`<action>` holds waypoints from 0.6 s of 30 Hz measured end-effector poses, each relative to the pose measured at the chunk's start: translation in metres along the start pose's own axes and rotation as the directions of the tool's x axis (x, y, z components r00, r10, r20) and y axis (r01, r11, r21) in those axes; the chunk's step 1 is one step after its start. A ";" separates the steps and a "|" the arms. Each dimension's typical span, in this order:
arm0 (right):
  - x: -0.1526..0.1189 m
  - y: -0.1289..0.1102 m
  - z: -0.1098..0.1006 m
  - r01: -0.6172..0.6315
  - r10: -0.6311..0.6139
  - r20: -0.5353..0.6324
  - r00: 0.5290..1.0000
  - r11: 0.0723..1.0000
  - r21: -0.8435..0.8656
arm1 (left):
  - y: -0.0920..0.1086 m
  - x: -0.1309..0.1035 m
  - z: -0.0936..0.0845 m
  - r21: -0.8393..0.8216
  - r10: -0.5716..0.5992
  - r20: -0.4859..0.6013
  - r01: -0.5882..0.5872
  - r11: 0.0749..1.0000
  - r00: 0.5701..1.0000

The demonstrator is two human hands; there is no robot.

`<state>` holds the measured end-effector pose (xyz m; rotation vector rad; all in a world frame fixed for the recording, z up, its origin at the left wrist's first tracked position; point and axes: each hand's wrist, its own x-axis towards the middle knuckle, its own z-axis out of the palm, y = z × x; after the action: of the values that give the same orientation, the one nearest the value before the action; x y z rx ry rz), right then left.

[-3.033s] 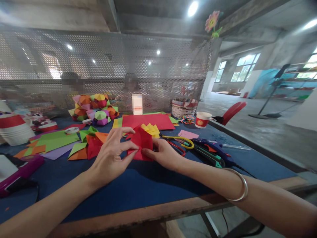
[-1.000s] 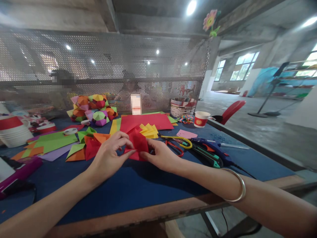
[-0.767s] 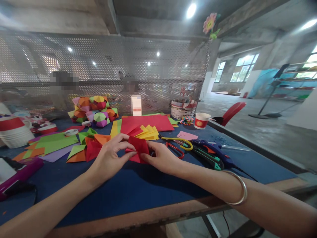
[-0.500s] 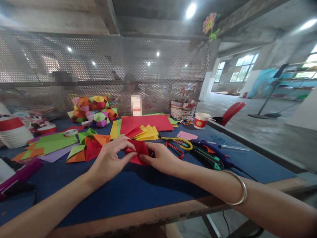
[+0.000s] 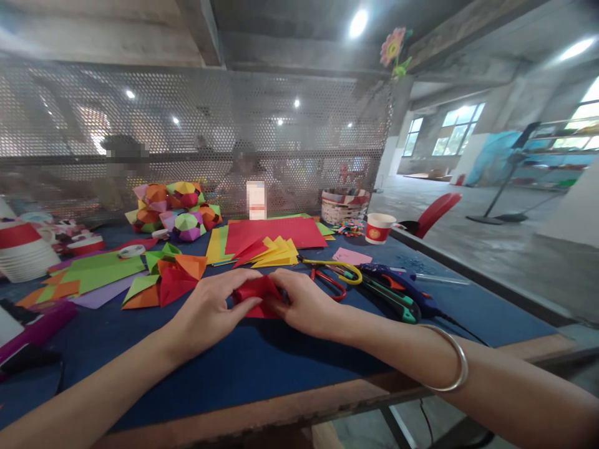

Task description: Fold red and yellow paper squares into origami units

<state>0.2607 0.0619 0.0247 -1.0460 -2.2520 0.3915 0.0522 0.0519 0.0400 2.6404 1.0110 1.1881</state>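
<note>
Closely, the left hand [image 5: 215,307] and right hand [image 5: 306,305] faced each other, curled, holding red paper [image 5: 257,289] between them below left of the frame's centre, forearms [image 5: 390,340] slanting from the lower corners.

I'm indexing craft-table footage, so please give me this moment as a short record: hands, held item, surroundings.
Left hand: holding the left side of the red paper
Right hand: holding its right side
Paper state: folded, partly hidden by the hands
Just beyond: yellow folded pieces, large red sheet
Left of hands: folded red, orange and green pieces
Right of hands: green-and-black cutter, blue glue gun
Farther back: paper cup, woven basket
</note>
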 end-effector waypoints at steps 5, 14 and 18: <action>-0.001 -0.002 -0.001 0.019 -0.016 -0.035 0.999 0.996 0.087 | 0.003 0.002 0.000 0.030 -0.065 0.058 0.063 0.998 0.996; 0.000 -0.008 0.001 -0.135 0.123 0.060 0.991 0.945 0.298 | 0.004 0.013 -0.005 -0.342 -0.455 0.027 0.436 0.832 0.890; -0.001 -0.009 0.000 -0.114 0.112 0.025 0.993 0.951 0.287 | 0.002 0.014 -0.004 -0.420 -0.504 0.111 0.500 0.757 0.857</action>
<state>0.2555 0.0556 0.0287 -1.0203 -2.0685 0.7506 0.0573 0.0579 0.0523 1.8532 1.1858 1.1258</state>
